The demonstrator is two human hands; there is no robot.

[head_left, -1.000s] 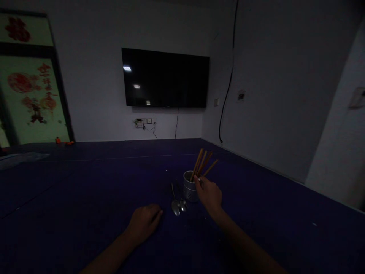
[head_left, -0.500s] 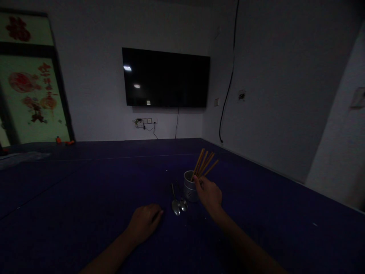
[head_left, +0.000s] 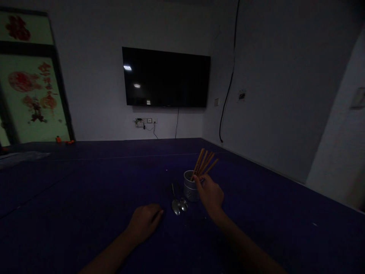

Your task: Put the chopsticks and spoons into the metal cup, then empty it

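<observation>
A grey, perforated metal utensil holder (head_left: 189, 189) stands upright on the dark blue surface. Several wooden chopsticks (head_left: 199, 161) lean out of its top, fanned to the right. My right hand (head_left: 210, 193) is at the holder's right rim, thumb and fingers closed around the lower part of the chopsticks; its fingertips are partly hidden. Just left of the holder lie metal spoons (head_left: 176, 207), bowls toward me. My left hand (head_left: 145, 220) rests on the surface left of the spoons, fingers curled in and apart from them, with nothing visible in it.
The blue surface (head_left: 99, 182) reaches back to the wall, where a black television (head_left: 167, 78) hangs. Clear plastic sheeting (head_left: 24, 158) lies at the far left, and small orange items (head_left: 58, 139) sit by the door. A black cable (head_left: 228, 93) hangs on the right wall.
The chopsticks have shifted slightly in the holder and fan out a little differently. My right hand has moved very slightly; my left hand and the spoons stay put.
</observation>
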